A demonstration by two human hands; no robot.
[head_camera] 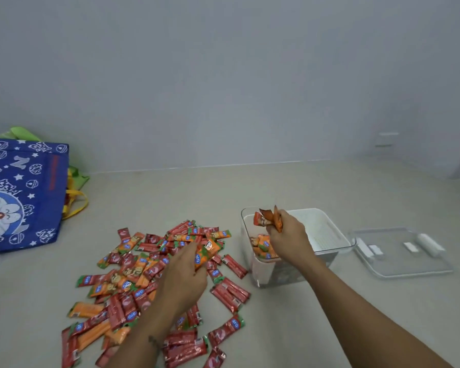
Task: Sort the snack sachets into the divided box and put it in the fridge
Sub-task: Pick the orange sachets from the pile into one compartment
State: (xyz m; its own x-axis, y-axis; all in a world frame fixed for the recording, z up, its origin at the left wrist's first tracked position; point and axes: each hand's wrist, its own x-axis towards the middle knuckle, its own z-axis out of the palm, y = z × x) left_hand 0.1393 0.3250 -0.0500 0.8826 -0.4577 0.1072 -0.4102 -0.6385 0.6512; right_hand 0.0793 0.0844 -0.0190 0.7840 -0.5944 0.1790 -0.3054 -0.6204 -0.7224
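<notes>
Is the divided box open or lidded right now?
Open: the clear lid lies flat on the counter right of the box, whose top is uncovered.

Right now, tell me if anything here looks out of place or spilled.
Nothing looks damaged. The loose sachets lie scattered in a heap on the counter, still unsorted, red and orange mixed. The box lid lies off beside the divided box, as sorting requires.

Left hand (184,272) gripping orange sachet (207,252), right hand (290,235) over box (329,236)
</notes>
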